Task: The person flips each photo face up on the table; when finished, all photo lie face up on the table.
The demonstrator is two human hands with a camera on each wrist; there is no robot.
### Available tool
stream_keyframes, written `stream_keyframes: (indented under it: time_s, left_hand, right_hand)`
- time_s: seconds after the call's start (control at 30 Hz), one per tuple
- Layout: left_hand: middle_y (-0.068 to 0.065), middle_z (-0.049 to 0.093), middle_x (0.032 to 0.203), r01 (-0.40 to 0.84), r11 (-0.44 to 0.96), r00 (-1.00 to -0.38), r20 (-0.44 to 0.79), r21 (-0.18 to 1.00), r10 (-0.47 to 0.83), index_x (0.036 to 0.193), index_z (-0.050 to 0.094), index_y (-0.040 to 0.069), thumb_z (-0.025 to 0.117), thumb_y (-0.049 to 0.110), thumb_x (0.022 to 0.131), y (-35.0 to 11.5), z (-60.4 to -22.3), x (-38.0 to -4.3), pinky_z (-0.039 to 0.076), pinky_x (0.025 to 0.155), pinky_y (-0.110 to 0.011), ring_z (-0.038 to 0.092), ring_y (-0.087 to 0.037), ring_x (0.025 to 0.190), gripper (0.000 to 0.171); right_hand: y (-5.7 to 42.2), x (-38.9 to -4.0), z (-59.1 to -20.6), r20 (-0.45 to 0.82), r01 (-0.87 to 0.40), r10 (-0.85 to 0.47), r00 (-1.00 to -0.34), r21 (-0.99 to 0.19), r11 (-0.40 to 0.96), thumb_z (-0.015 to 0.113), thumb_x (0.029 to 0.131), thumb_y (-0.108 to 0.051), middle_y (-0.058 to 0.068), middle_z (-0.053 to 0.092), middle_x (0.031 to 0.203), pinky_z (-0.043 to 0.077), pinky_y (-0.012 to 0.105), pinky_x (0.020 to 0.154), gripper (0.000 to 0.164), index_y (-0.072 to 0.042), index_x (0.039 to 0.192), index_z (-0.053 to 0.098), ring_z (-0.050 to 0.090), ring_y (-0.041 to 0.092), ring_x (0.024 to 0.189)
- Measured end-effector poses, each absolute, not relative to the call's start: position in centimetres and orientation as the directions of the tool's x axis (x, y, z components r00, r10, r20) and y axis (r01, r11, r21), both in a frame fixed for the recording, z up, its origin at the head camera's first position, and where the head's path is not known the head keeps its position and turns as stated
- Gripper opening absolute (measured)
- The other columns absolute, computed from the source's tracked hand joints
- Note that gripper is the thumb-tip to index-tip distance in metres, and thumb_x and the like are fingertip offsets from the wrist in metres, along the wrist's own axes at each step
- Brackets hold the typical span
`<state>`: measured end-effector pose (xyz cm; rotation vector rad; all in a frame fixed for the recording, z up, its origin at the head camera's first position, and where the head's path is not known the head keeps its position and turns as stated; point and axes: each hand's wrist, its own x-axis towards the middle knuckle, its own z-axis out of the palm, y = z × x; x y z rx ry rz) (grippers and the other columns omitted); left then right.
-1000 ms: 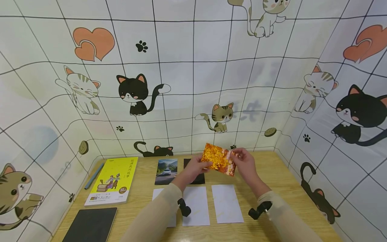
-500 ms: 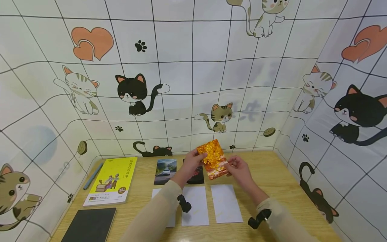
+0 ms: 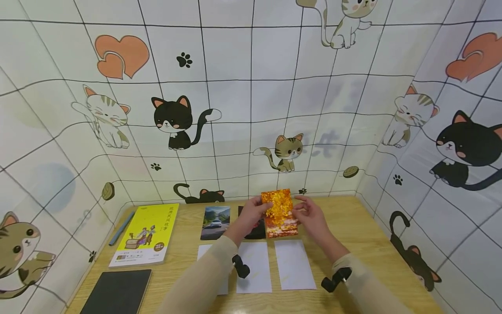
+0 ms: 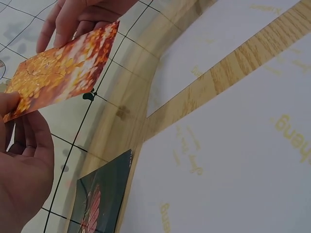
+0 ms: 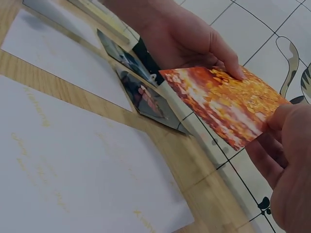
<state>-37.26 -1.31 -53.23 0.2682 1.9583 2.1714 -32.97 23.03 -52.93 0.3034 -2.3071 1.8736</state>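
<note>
While I look down from my head, I see my left hand and my right hand holding an orange card up above the table. My left grip pinches the card's left edge near the top. My right grip pinches its right edge. The card sits between my two hands, standing tall with its picture toward me. Below it on the table lie white cards side by side. Behind my left hand is a dark card, and next to that a car photo. Farther left lie a yellow book, a black notebook and a blue pen.

From my left wrist, I see the orange card in the air. My left hand has its thumb on the card's near corner. My right hand holds the far edge. The dark card lies flat below, touching a white card.

From my right wrist, the orange card tilts over the table edge. My right hand pinches its near corner with thumb and fingers. My left hand grips the far edge from above. The dark card lies under it on the table, well apart from it.
</note>
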Motion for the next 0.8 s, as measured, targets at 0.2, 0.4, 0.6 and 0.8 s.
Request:
stream_keyframes:
  time_s: [0.2,0.4,0.6,0.8]
  left_hand:
    - [-0.004,0.068,0.109,0.004,-0.115,-0.969,0.033,0.993,0.245,0.134,0.070,0.001,0.077,0.015,0.106,-0.7,-53.9,-37.1,0.064,0.093,-0.046,0.072,-0.019,0.101,0.032]
    - [-0.013,0.071,0.119,0.072,-0.136,-0.969,0.102,0.988,0.227,0.151,0.062,0.002,0.071,0.003,0.106,-0.7,-54.5,-36.9,0.062,0.097,-0.057,0.073,-0.018,0.098,0.046]
    - [-0.012,0.071,0.119,0.153,-0.046,-0.960,0.159,0.987,0.229,0.157,0.061,0.012,0.071,-0.001,0.105,-0.4,-54.6,-36.2,0.064,0.092,-0.055,0.073,-0.018,0.093,0.054]
    - [-0.008,0.071,0.115,0.166,0.034,-0.961,0.155,0.985,0.229,0.159,0.061,0.014,0.075,0.001,0.105,-0.4,-54.6,-36.1,0.065,0.089,-0.051,0.071,-0.016,0.087,0.058]
  right_hand:
    - [23.5,-33.4,-53.2,0.222,-0.221,-0.012,-0.975,-0.957,0.191,0.070,0.108,0.001,0.026,0.066,0.117,0.064,0.033,0.070,0.049,-0.003,0.155,0.058,0.075,0.022,0.086]
    - [23.7,-33.7,-53.1,0.214,-0.202,0.055,-0.975,-0.965,0.164,0.069,0.108,0.001,0.024,0.065,0.117,0.065,0.034,0.071,0.047,-0.005,0.153,0.062,0.075,0.013,0.086]
    - [24.1,-33.8,-52.7,0.178,-0.165,0.052,-0.983,-0.968,0.190,0.069,0.109,-0.001,0.026,0.064,0.120,0.065,0.032,0.073,0.048,-0.004,0.156,0.060,0.075,0.015,0.089]
    - [24.5,-34.1,-52.7,0.151,-0.146,0.003,-0.989,-0.962,0.231,0.067,0.110,-0.002,0.027,0.064,0.121,0.065,0.037,0.074,0.049,-0.001,0.157,0.058,0.075,0.021,0.090]
